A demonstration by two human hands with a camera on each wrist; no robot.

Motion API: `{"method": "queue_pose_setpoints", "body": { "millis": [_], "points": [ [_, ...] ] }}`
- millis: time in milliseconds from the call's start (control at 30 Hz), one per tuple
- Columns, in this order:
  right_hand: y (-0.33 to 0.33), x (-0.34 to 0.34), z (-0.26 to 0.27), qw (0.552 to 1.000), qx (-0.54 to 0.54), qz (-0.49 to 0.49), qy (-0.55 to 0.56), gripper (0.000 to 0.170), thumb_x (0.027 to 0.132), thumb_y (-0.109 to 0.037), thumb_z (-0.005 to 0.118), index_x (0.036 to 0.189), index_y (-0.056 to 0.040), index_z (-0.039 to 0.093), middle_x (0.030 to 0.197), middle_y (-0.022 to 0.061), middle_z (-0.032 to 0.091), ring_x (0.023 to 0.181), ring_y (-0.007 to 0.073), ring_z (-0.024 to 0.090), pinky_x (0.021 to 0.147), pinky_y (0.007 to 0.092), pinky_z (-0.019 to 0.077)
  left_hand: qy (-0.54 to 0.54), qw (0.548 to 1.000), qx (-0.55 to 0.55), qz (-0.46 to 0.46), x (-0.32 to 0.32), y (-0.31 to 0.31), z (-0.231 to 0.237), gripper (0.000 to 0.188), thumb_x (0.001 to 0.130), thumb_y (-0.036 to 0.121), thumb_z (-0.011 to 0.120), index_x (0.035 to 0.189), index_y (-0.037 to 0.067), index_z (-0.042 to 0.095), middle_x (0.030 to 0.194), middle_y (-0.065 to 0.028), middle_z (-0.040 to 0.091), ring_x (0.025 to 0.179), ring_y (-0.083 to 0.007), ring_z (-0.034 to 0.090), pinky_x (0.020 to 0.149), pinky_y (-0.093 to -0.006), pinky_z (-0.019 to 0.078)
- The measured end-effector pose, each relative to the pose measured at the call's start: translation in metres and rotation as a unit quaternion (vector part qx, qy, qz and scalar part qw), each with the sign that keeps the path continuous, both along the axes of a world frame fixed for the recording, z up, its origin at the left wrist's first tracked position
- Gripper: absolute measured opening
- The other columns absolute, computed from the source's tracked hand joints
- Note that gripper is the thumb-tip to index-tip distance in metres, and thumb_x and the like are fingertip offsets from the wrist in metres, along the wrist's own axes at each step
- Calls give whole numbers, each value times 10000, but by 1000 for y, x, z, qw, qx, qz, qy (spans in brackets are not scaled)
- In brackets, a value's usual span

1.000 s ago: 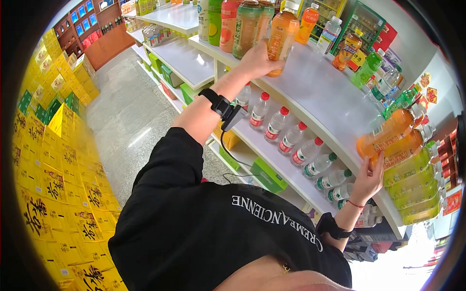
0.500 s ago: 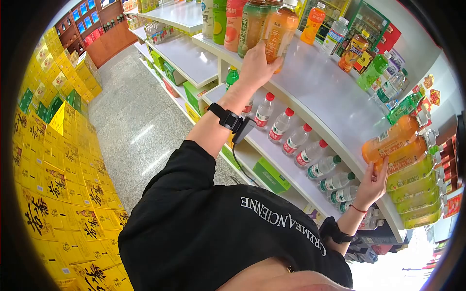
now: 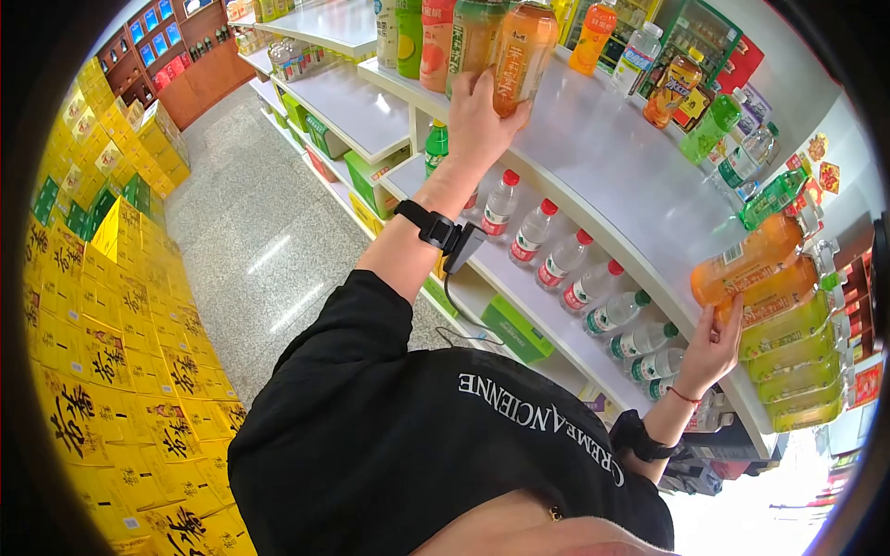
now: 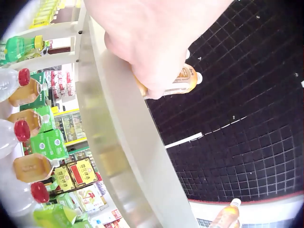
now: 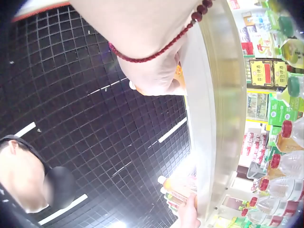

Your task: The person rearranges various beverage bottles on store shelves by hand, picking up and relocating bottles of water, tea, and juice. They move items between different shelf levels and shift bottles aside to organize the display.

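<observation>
In the head view my left hand [image 3: 487,120] grips the lower part of an upright orange drink bottle [image 3: 526,60] at the left end of the top shelf. That bottle stands close beside a bottle with a green label [image 3: 477,42]. The left wrist view shows the back of the left hand [image 4: 152,42] curled over the bottle [image 4: 185,80]. Toward the shelf's right end, my right hand [image 3: 716,343] holds the base of another orange bottle [image 3: 746,259], which appears tilted in this view. The right wrist view mostly hides that bottle behind the hand [image 5: 152,71].
Along the back of the top shelf [image 3: 603,176] stand several mixed drink bottles [image 3: 672,88]. Yellow-green bottles [image 3: 788,371] line its right end. Water bottles [image 3: 561,259] fill the shelf below. Stacked yellow boxes [image 3: 130,371] stand across the aisle.
My left hand has shifted the orange bottle slightly left and farther back, closer to the green-labelled one. The right hand stays at its bottle; the head view has shifted a little.
</observation>
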State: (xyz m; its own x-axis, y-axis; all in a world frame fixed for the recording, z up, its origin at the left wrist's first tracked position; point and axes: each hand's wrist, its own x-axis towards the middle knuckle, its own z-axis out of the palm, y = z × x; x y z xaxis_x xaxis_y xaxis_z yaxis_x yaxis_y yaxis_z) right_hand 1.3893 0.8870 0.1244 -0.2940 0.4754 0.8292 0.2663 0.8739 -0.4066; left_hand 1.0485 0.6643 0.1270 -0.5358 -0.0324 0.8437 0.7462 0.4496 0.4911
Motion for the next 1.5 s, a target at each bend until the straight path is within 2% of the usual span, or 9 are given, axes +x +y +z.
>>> {"method": "queue_pose_setpoints", "body": {
  "millis": [133, 367, 667, 767, 833, 933, 1133, 1233, 1500],
  "points": [
    [1, 1, -1, 1000, -3, -9, -9, 461, 836, -71, 673, 1282, -34, 560, 1051, 115, 660, 626, 115, 571, 526, 239, 458, 59, 998, -9, 3, -9, -2, 0, 613, 709, 276, 768, 1144, -84, 531, 1101, -202, 462, 1031, -357, 493, 853, -409, 470],
    [4, -1, -3, 999, -4, -32, -5, 456, 836, -92, 677, 1277, -47, 567, 1046, 103, 666, 632, 125, 584, 536, 243, 463, 7, 997, -41, -60, -13, -18, 8, 603, 753, 355, 733, 1150, -57, 545, 1141, -191, 484, 1086, -338, 486, 884, -396, 453],
    [-3, -14, -2, 996, -31, -77, 17, 461, 841, -178, 687, 1266, -52, 561, 1117, 91, 657, 660, 141, 616, 589, 259, 492, 42, 997, -3, -70, -10, -18, 7, 599, 698, 241, 779, 1144, -47, 501, 1061, -210, 508, 968, -372, 528, 808, -424, 478],
    [-7, -20, -1, 989, 5, -147, -24, 519, 824, -228, 709, 1282, -51, 539, 1151, 88, 636, 678, 156, 632, 609, 265, 509, 51, 997, -4, -61, -13, -17, 4, 643, 724, 277, 773, 1189, -44, 467, 1068, -210, 535, 969, -377, 555, 814, -430, 478],
    [-12, -27, 4, 977, -57, -202, -48, 583, 824, -312, 708, 1303, -42, 516, 1178, 91, 623, 881, 219, 653, 725, 312, 527, 67, 995, 28, -69, -15, -17, 1, 619, 717, 256, 779, 1168, -25, 460, 1023, -202, 554, 955, -371, 559, 793, -430, 480],
    [-16, -34, 9, 958, -11, -272, -87, 613, 816, -388, 696, 1288, -38, 520, 1170, 113, 611, 988, 253, 623, 808, 354, 509, 42, 995, 27, -85, -17, -19, 0, 604, 713, 247, 784, 1149, -14, 457, 1002, -193, 560, 935, -364, 562, 787, -430, 477],
    [-11, -40, 13, 926, -44, -348, -139, 633, 812, -512, 646, 1243, -59, 551, 1186, 114, 578, 1036, 272, 602, 820, 379, 514, 80, 991, 23, -105, -20, -25, 0, 589, 712, 228, 772, 1133, -35, 457, 972, -197, 526, 861, -376, 549, 737, -431, 477],
    [-10, -41, 15, 926, -62, -348, -132, 632, 804, -510, 653, 1238, -61, 555, 1168, 116, 572, 1035, 275, 603, 819, 386, 510, 54, 989, 45, -132, -21, -26, -1, 554, 730, 246, 781, 1124, -4, 483, 1000, -180, 548, 912, -354, 556, 766, -424, 477],
    [-23, -52, 24, 921, -81, -361, -118, 623, 791, -485, 673, 1181, -18, 542, 1154, 124, 566, 1027, 298, 601, 823, 414, 501, 62, 979, 75, -178, -28, -27, -6, 521, 745, 246, 780, 1111, -6, 509, 975, -170, 536, 881, -339, 550, 743, -402, 472]
  ]
}}
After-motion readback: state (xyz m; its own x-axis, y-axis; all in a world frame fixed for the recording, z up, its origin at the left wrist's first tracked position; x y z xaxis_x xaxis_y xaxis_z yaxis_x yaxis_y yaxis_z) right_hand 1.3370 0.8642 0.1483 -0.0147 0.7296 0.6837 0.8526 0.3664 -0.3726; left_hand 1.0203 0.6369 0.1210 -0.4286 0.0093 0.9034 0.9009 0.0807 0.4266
